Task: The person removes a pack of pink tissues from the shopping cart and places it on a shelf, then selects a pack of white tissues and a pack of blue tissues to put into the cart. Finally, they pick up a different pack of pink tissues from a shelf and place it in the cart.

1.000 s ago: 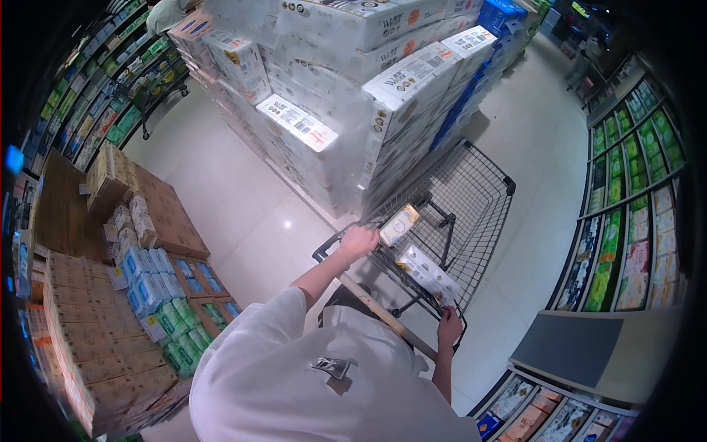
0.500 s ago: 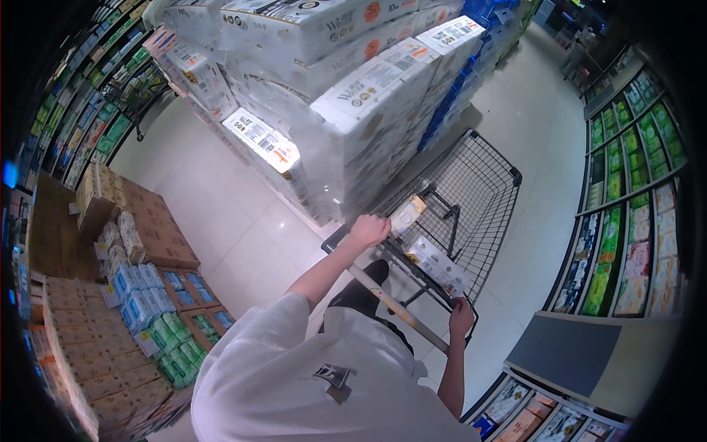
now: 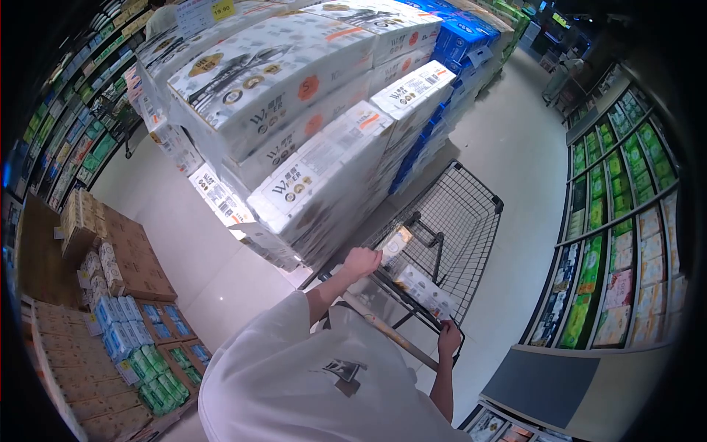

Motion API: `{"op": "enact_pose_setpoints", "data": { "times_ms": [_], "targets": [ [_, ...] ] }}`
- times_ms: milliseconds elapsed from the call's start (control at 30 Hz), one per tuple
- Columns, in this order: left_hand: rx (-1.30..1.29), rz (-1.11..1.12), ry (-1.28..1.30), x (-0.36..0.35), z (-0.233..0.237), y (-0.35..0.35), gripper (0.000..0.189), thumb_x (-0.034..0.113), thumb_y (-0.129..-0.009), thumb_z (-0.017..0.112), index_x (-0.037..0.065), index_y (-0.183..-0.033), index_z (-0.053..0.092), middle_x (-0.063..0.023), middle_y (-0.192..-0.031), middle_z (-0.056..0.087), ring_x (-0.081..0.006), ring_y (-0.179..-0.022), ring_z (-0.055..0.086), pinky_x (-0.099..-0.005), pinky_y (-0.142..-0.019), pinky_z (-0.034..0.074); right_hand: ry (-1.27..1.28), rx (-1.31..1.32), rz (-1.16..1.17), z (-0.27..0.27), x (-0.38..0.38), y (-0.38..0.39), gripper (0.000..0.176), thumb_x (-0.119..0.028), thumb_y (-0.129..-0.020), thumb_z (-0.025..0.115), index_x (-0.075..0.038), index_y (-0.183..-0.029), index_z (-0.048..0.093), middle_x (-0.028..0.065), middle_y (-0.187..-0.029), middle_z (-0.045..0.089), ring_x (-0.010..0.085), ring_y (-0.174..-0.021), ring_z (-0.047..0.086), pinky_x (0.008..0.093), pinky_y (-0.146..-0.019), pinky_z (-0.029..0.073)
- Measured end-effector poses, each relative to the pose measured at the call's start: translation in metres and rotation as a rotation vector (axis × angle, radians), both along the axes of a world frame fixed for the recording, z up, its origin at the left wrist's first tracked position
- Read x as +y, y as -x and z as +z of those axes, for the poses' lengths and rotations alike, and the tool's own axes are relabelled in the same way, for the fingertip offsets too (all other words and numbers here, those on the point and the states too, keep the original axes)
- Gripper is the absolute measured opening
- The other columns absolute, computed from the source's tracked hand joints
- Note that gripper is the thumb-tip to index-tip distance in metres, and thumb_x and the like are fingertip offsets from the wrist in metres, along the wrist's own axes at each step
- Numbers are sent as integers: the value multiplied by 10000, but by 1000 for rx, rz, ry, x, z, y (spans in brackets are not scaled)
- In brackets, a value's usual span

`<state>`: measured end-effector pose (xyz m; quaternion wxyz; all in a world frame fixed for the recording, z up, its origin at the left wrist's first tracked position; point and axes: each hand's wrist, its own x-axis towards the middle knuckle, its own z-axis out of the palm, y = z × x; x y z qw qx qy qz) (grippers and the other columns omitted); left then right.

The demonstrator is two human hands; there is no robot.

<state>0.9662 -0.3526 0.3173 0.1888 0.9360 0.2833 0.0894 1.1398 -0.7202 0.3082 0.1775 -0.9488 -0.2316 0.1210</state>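
Observation:
A black wire shopping cart (image 3: 479, 214) stands in front of me, its pale handle bar (image 3: 383, 328) crossing close to my body. My left hand (image 3: 362, 262) is closed over the near left part of the cart's frame. Just beyond its fingers, a yellow-and-white pack (image 3: 395, 245) lies in the cart. My right hand (image 3: 448, 339) is wrapped round the cart's frame at the near right corner. Between the hands, a white pack with grey print (image 3: 426, 289) lies in the near end of the basket. The undersides of both hands are hidden.
A tall stack of white tissue packs (image 3: 294, 96) rises close to the cart's left, with blue packs (image 3: 453, 37) behind. Stocked shelves (image 3: 618, 221) line the right. Cartons (image 3: 88, 361) and green packs (image 3: 158, 379) stand at left. The tiled aisle floor (image 3: 512, 125) runs ahead.
The view has swung, showing more of the stack's top. In the picture, stack, cart and both hands sit lower and farther left. Both hands keep their hold on the cart.

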Motion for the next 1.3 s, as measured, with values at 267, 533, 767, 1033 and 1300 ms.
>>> {"op": "enact_pose_setpoints", "data": {
  "times_ms": [267, 533, 767, 1033, 1300],
  "targets": [
    [-44, 7, -2, 28, -9, -80, 492, 319, -1026, 424, 54, -724, 708, -198, -669, 684, -383, -622, 694, -497, -605, 566, -7, -40, 13, -16, 22, -85, 223, -169, -968, 530, -128, -1026, 741, 84, -911, 758, 310, -866, 717, 438, -765, 538],
    [-39, 31, 23, 59, -4, -163, 525, 326, -1024, 429, 40, -684, 710, -206, -641, 671, -388, -621, 697, -500, -620, 570, -20, -51, 29, -11, 54, -167, 189, -165, -948, 563, -132, -1006, 739, 108, -900, 753, 337, -869, 718, 454, -778, 547],
    [-12, 39, 42, 89, -1, -243, 524, 329, -1022, 431, 30, -710, 728, -221, -657, 676, -392, -624, 699, -508, -627, 568, -46, -39, 20, -12, 87, -248, 180, -158, -938, 567, -136, -986, 739, 124, -887, 745, 359, -848, 707, 469, -753, 541],
    [25, 69, 45, 133, -16, -342, 511, 335, -1020, 434, 50, -726, 740, -215, -674, 687, -380, -640, 707, -512, -639, 566, 32, -3, -25, -15, 136, -349, 192, -153, -948, 558, -137, -981, 746, 99, -898, 756, 322, -861, 715, 452, -785, 540],
    [26, 83, 31, 177, -26, -424, 506, 332, -1017, 441, 55, -701, 723, -204, -677, 690, -384, -648, 703, -502, -646, 563, 10, -42, 8, -27, 177, -431, 172, -160, -928, 578, -162, -985, 740, 111, -877, 745, 343, -839, 713, 465, -734, 546]
  ]
}}
